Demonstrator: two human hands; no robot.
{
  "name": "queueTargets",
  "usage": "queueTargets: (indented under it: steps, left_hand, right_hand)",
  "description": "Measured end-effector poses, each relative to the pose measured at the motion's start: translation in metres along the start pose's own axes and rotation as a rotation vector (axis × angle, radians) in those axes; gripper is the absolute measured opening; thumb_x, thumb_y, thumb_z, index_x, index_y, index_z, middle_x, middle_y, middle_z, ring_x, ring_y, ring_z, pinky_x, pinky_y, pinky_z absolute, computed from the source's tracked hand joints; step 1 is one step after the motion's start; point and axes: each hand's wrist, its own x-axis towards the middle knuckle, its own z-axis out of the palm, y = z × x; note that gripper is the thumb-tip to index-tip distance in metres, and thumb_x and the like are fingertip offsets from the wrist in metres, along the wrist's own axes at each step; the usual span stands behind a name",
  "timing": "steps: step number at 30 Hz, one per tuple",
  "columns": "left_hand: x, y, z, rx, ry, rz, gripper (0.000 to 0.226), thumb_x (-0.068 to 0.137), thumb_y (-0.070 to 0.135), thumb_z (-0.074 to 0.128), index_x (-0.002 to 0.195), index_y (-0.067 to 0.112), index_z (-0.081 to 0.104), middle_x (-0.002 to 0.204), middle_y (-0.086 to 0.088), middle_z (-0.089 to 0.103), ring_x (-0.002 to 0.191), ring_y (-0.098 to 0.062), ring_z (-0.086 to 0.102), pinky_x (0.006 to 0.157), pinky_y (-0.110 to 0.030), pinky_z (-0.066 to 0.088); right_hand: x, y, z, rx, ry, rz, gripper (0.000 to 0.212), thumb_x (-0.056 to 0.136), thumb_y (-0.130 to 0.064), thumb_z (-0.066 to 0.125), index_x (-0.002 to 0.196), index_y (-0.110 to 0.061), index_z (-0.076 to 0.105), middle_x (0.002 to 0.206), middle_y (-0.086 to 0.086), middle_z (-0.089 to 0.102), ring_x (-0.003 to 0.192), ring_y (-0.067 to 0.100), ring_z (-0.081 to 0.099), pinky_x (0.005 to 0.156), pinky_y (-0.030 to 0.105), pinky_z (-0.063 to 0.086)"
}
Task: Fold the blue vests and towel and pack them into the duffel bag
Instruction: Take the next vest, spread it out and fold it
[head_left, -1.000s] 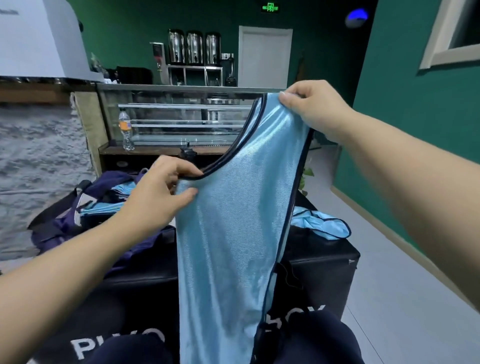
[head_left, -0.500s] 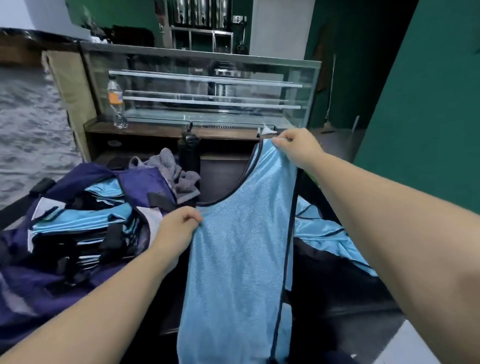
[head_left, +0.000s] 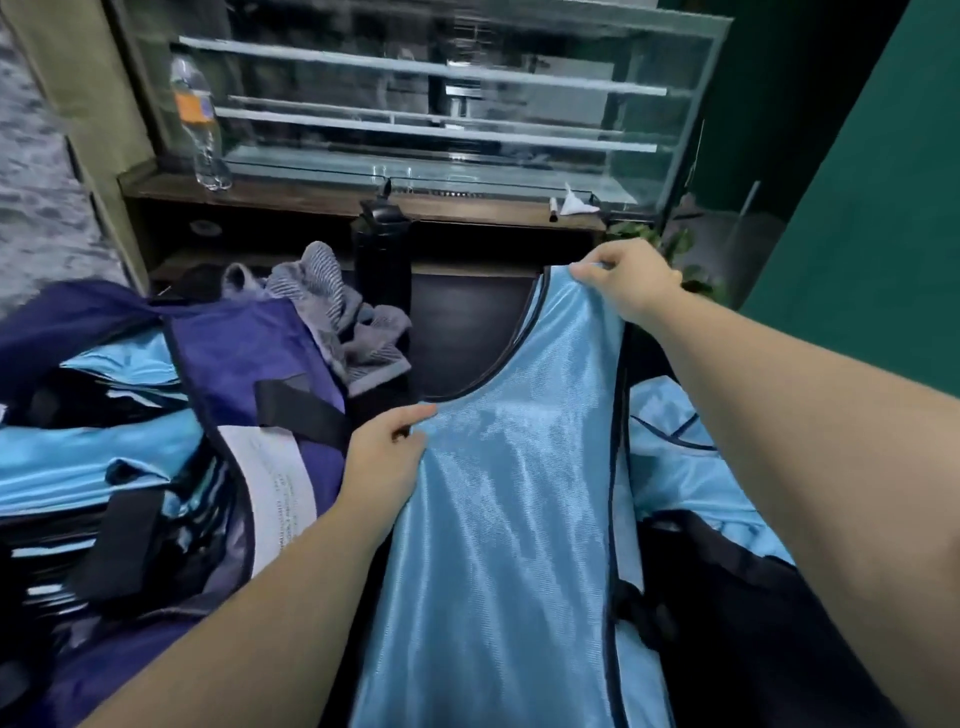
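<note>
A light blue vest (head_left: 514, 509) with black trim hangs stretched lengthwise in front of me. My left hand (head_left: 387, 447) pinches it at the low point of the neckline. My right hand (head_left: 626, 278) grips its shoulder strap, higher and farther away. The purple duffel bag (head_left: 244, 358) lies open at the left with folded blue vests (head_left: 98, 462) inside. A grey striped towel (head_left: 337, 317) lies crumpled behind the bag. Another blue vest (head_left: 680, 457) lies unfolded on the black surface at the right.
A black bottle (head_left: 382, 254) stands just behind the towel. A glass display case (head_left: 426, 104) on a wooden counter runs across the back, with a clear water bottle (head_left: 200, 124) on its ledge. A green wall (head_left: 857, 197) is at the right.
Both hands have brought the vest down from chest height toward the black surface, still holding it. My view has tilted downward, so the bag and towel show more fully.
</note>
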Motion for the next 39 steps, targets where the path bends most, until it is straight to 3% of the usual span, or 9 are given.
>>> queueTargets:
  steps: [3,10,18,22,25,28,31,33,39]
  left_hand:
    - [0.003,-0.021,-0.005,0.080,-0.004,0.014,0.046,0.090,-0.009,0.045,0.082,0.030,0.068,0.076,0.004,0.064,0.076,-0.017,0.051,0.057,-0.010,0.041]
    - [0.008,-0.015,-0.005,0.082,-0.115,-0.058,0.026,0.090,0.000,0.052,0.104,0.010,0.072,0.107,0.003,0.068,0.103,-0.009,0.060,0.097,-0.023,0.042]
    - [0.003,-0.014,-0.008,0.091,-0.138,-0.037,0.026,0.089,-0.002,0.059,0.111,0.007,0.068,0.109,0.002,0.065,0.105,-0.010,0.059,0.096,-0.022,0.041]
    - [0.001,-0.013,-0.009,0.099,-0.136,-0.029,0.028,0.089,-0.001,0.059,0.115,0.007,0.067,0.112,0.003,0.064,0.105,-0.008,0.058,0.093,-0.019,0.039]
    - [0.002,-0.014,-0.009,0.102,-0.128,-0.031,0.027,0.089,0.001,0.059,0.114,0.009,0.067,0.110,0.005,0.064,0.103,-0.006,0.058,0.091,-0.018,0.039]
    - [0.004,-0.017,-0.010,0.086,-0.115,-0.029,0.025,0.089,0.004,0.061,0.111,0.012,0.069,0.107,0.005,0.066,0.095,-0.001,0.060,0.084,-0.012,0.042]
    - [0.004,-0.017,-0.009,0.054,-0.111,-0.038,0.022,0.087,0.008,0.066,0.108,0.014,0.069,0.100,0.009,0.067,0.089,0.004,0.059,0.075,-0.005,0.045]
    - [0.006,-0.020,-0.010,0.043,-0.113,-0.054,0.020,0.085,0.010,0.068,0.104,0.018,0.071,0.101,0.004,0.068,0.090,-0.006,0.061,0.086,-0.017,0.048]
    - [0.009,-0.028,-0.010,0.049,-0.067,-0.042,0.022,0.086,0.005,0.066,0.094,0.026,0.064,0.095,-0.005,0.061,0.084,-0.018,0.056,0.087,-0.034,0.048]
  right_hand:
    - [-0.012,0.006,0.016,-0.035,0.041,-0.061,0.026,0.090,-0.043,0.062,0.090,-0.018,0.071,0.088,-0.001,0.066,0.095,0.020,0.056,0.094,0.037,0.031]
    - [-0.100,-0.001,0.005,-0.004,0.003,-0.330,0.017,0.087,-0.034,0.067,0.073,-0.026,0.068,0.073,-0.021,0.063,0.077,0.006,0.058,0.089,0.033,0.043]
    - [-0.185,0.029,0.017,-0.079,-0.383,-0.565,0.028,0.081,-0.052,0.057,0.080,-0.027,0.070,0.066,-0.012,0.056,0.067,-0.001,0.050,0.072,0.025,0.036]
    - [-0.193,0.045,0.027,-0.112,-0.530,-0.438,0.020,0.079,-0.048,0.069,0.088,-0.030,0.071,0.072,-0.012,0.056,0.080,0.003,0.052,0.083,0.026,0.037]
    - [-0.175,0.053,0.026,-0.016,-0.275,-0.307,0.009,0.081,-0.034,0.072,0.082,-0.025,0.070,0.080,-0.010,0.059,0.083,0.006,0.052,0.080,0.025,0.038]
    - [-0.146,0.059,0.025,-0.033,-0.128,0.084,0.031,0.080,-0.037,0.073,0.097,-0.018,0.055,0.098,-0.004,0.053,0.094,0.014,0.049,0.082,0.027,0.037]
    - [-0.128,0.060,0.026,0.083,-0.329,0.318,0.039,0.073,-0.046,0.075,0.086,-0.018,0.050,0.078,0.001,0.045,0.069,0.015,0.042,0.064,0.029,0.032]
    - [-0.124,0.056,0.022,0.096,-0.449,0.379,0.044,0.070,-0.049,0.075,0.073,-0.019,0.043,0.070,0.004,0.034,0.059,0.017,0.030,0.055,0.028,0.024]
    - [-0.126,0.064,0.023,-0.048,-0.636,0.488,0.034,0.074,-0.041,0.076,0.086,-0.016,0.056,0.071,0.004,0.045,0.066,0.022,0.037,0.053,0.028,0.028]
